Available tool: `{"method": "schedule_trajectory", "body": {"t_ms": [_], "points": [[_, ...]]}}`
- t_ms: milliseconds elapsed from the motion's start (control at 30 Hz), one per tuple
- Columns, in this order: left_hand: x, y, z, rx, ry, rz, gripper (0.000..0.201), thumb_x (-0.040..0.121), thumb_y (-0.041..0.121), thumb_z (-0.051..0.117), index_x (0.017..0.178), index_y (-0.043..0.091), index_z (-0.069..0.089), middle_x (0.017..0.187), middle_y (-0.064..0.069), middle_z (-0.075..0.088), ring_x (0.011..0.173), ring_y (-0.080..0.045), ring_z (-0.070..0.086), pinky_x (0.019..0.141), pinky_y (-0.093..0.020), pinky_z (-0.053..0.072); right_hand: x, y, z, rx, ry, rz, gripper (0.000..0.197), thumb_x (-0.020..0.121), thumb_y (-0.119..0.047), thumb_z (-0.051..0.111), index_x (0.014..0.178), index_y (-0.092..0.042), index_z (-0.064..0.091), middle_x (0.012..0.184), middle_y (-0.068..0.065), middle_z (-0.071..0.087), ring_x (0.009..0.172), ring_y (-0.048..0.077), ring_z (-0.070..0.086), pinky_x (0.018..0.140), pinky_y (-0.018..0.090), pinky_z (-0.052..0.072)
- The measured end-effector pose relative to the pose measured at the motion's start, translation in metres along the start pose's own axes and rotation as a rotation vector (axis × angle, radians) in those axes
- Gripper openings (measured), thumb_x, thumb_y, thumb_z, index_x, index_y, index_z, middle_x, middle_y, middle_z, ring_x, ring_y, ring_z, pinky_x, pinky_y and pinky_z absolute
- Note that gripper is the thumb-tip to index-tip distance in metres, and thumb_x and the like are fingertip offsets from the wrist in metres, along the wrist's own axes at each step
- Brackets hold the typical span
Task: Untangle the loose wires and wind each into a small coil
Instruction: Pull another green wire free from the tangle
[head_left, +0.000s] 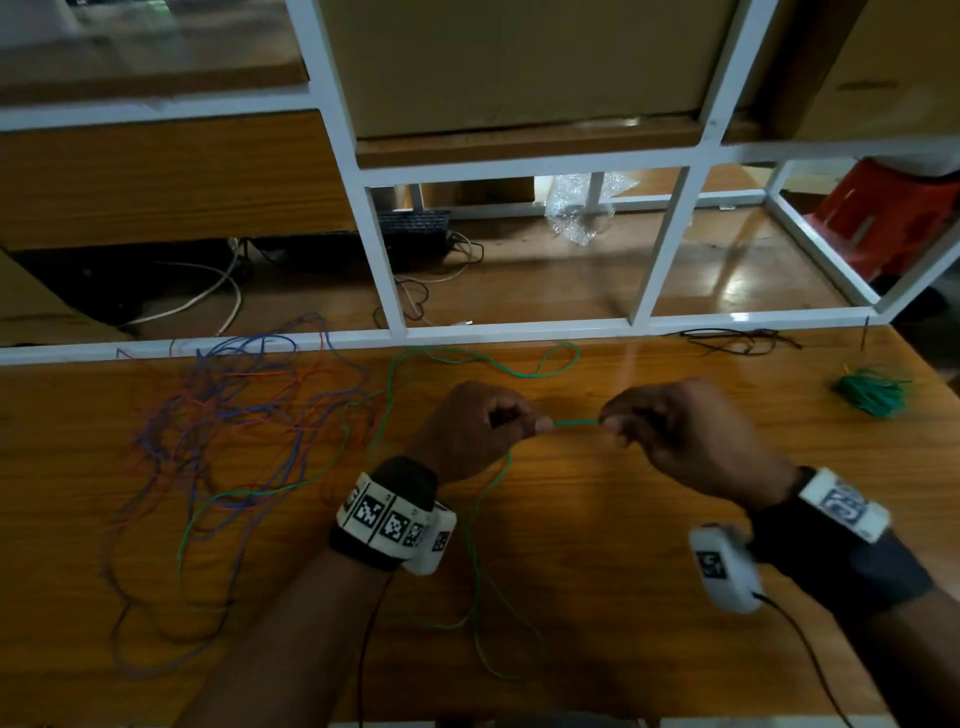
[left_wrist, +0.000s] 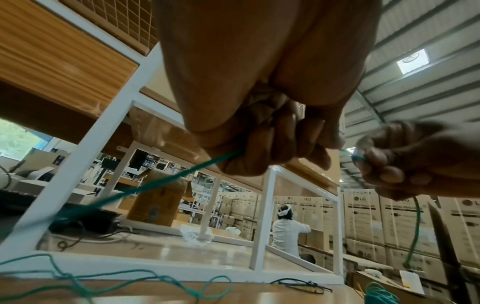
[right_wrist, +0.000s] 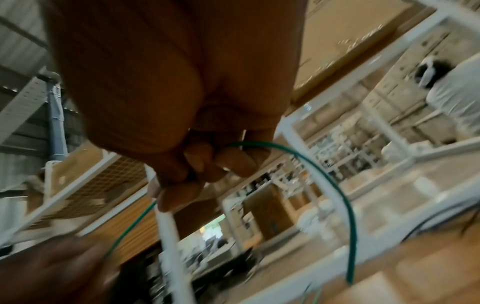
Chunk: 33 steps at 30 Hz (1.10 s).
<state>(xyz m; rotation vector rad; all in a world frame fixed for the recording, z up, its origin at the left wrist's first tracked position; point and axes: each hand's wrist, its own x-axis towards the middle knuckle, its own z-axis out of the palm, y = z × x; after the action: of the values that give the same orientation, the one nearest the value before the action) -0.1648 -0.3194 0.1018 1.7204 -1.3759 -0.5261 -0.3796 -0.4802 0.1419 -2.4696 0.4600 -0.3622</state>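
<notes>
Head view, grip: my left hand (head_left: 480, 426) and right hand (head_left: 670, 423) each pinch the green wire (head_left: 574, 422), which runs as a short taut span between the two grips, above the table (head_left: 649, 597).
Head view, wire: behind my left grip it drops toward my wrist and trails in loops on the table; the red and blue tangle (head_left: 234, 415) lies well off to that grip's outer side, and a finished green coil (head_left: 872, 397) sits far beyond my right grip.
Head view, pose: both fists are curled, knuckles up, wrists raised off the table and facing each other.
Left wrist view, grip: my left fingers (left_wrist: 272, 144) are clamped on the wire, which leaves the grip slanting down and away.
Right wrist view, grip: my right fingers (right_wrist: 207, 162) are closed on the wire's end; a free tail (right_wrist: 335, 195) arcs out and hangs below. The view is blurred.
Doing it well: I judge I should keep the span lightly taut, feed slack through the left grip, and lay even turns round my right fingers without dragging the tangle along.
</notes>
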Motion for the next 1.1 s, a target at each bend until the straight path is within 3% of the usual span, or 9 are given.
{"method": "schedule_trajectory", "body": {"t_ms": [167, 300, 367, 433, 533, 667, 933, 1033, 1100], "points": [[-0.016, -0.028, -0.038, 0.117, 0.05, -0.187, 0.009, 0.093, 0.025, 0.07, 0.086, 0.029, 0.073, 0.063, 0.027, 0.062, 0.061, 0.012, 0.057, 0.057, -0.006, 0.036, -0.04, 0.075, -0.07, -0.156, 0.382, 0.317, 0.024, 0.091, 0.001, 0.067, 0.097, -0.02, 0.076, 0.08, -0.002, 0.074, 0.079, 0.016, 0.072, 0.076, 0.034, 0.057], [-0.018, -0.034, -0.037, 0.215, 0.089, -0.235, 0.007, 0.092, 0.03, 0.072, 0.092, 0.024, 0.076, 0.08, 0.019, 0.069, 0.072, 0.007, 0.061, 0.064, -0.009, 0.042, -0.056, 0.094, -0.044, -0.204, 0.131, 0.439, 0.031, 0.09, -0.004, 0.072, 0.106, -0.03, 0.071, 0.105, 0.005, 0.078, 0.087, 0.015, 0.068, 0.074, 0.035, 0.052], [-0.007, -0.031, -0.023, 0.214, 0.084, -0.139, 0.013, 0.092, 0.026, 0.073, 0.096, 0.014, 0.079, 0.09, 0.004, 0.073, 0.082, -0.009, 0.065, 0.072, -0.021, 0.046, -0.05, 0.091, -0.018, -0.288, 0.025, 0.441, 0.043, 0.094, -0.029, 0.074, 0.135, -0.024, 0.063, 0.136, 0.007, 0.066, 0.113, 0.023, 0.062, 0.091, 0.039, 0.051], [0.003, -0.022, -0.003, 0.219, 0.047, -0.055, 0.016, 0.091, 0.03, 0.072, 0.093, 0.014, 0.078, 0.087, 0.006, 0.071, 0.079, -0.01, 0.063, 0.072, -0.024, 0.046, -0.034, 0.075, 0.006, -0.297, -0.005, 0.311, 0.063, 0.093, -0.043, 0.072, 0.148, -0.021, 0.052, 0.147, 0.007, 0.056, 0.132, 0.028, 0.051, 0.105, 0.041, 0.044], [0.015, -0.009, 0.025, 0.263, 0.022, 0.052, 0.018, 0.09, 0.033, 0.068, 0.089, 0.017, 0.076, 0.08, 0.005, 0.069, 0.072, -0.014, 0.061, 0.064, -0.027, 0.047, -0.004, 0.033, 0.037, -0.169, -0.011, 0.058, 0.048, 0.097, -0.046, 0.062, 0.136, -0.018, 0.063, 0.128, 0.01, 0.067, 0.121, 0.029, 0.058, 0.099, 0.038, 0.048], [0.021, -0.008, 0.035, 0.361, -0.002, 0.136, 0.015, 0.09, 0.028, 0.069, 0.091, 0.014, 0.074, 0.078, -0.003, 0.067, 0.068, -0.022, 0.059, 0.059, -0.029, 0.042, 0.017, 0.009, 0.048, -0.122, -0.033, -0.039, 0.019, 0.093, -0.018, 0.065, 0.109, -0.021, 0.075, 0.085, -0.001, 0.075, 0.08, 0.023, 0.067, 0.062, 0.03, 0.041], [-0.002, -0.045, -0.004, 0.397, 0.021, -0.077, 0.056, 0.089, 0.062, 0.054, 0.104, 0.014, 0.079, 0.104, -0.004, 0.075, 0.096, -0.021, 0.068, 0.086, -0.026, 0.049, -0.009, 0.061, -0.02, -0.12, 0.103, 0.025, 0.019, 0.089, -0.01, 0.073, 0.097, -0.025, 0.079, 0.087, -0.016, 0.066, 0.083, 0.003, 0.06, 0.072, 0.04, 0.057], [-0.009, -0.06, -0.011, 0.487, 0.015, -0.206, 0.036, 0.098, 0.044, 0.057, 0.117, 0.018, 0.074, 0.124, 0.004, 0.065, 0.116, -0.02, 0.058, 0.095, -0.019, 0.031, -0.024, 0.087, -0.039, -0.171, 0.123, 0.057, 0.02, 0.088, -0.005, 0.076, 0.089, -0.025, 0.078, 0.084, -0.022, 0.066, 0.086, 0.002, 0.061, 0.072, 0.042, 0.057], [-0.014, -0.071, -0.013, 0.452, 0.072, -0.214, 0.025, 0.098, 0.032, 0.062, 0.115, 0.019, 0.075, 0.123, -0.001, 0.066, 0.113, -0.018, 0.057, 0.092, -0.02, 0.032, -0.034, 0.11, -0.046, -0.195, 0.148, 0.109, 0.023, 0.087, -0.002, 0.076, 0.085, -0.026, 0.078, 0.081, -0.019, 0.07, 0.081, 0.004, 0.064, 0.069, 0.041, 0.058]]}}
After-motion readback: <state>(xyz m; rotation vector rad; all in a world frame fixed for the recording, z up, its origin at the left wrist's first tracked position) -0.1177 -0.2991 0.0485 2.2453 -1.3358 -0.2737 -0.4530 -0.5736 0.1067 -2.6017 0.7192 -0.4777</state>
